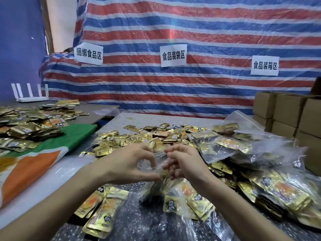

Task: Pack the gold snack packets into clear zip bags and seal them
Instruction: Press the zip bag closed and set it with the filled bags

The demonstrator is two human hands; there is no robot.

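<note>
Both hands, left hand and right hand, pinch the stuffed clear plastic zip bag mouth; overfilled gold foil snack packets could jam the seal.

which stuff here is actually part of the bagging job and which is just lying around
Part of the job: left hand and right hand, both pinching the top of the zip bag that has packets in it; loose gold packets; filled bags.

Just lying about: router; cardboard boxes; paper signs; green and orange cloth.
</note>
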